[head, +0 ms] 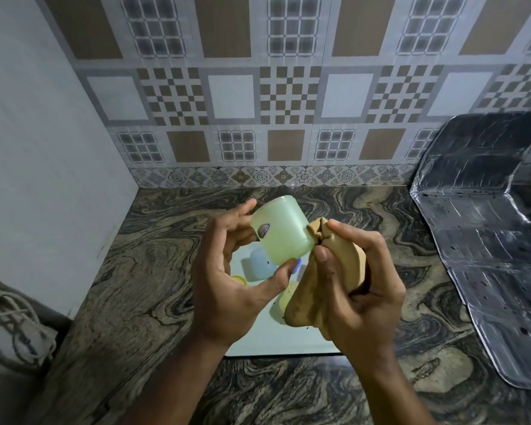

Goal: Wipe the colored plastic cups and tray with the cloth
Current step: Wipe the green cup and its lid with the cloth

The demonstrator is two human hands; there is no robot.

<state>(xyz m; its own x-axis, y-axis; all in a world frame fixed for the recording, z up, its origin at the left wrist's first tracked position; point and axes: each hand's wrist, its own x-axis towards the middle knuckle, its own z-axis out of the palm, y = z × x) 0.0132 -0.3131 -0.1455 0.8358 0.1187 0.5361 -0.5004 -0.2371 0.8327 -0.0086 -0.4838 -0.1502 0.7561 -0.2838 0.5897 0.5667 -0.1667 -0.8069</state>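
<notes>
My left hand (227,280) holds a pale green plastic cup (281,231) tilted in the air above the counter, thumb and fingers around its sides. My right hand (359,289) grips a bunched tan cloth (325,286), whose top fold presses against the cup's right side. Below my hands lies a white tray (276,342) on the counter. On it stand a pale blue cup (258,265) and a yellow cup (284,302), both partly hidden by my hands and the cloth.
The marbled stone counter (154,271) runs to a tiled back wall (258,102) and a plain wall on the left. A foil-covered surface (485,256) fills the right side. A patterned cloth (10,326) lies at the lower left.
</notes>
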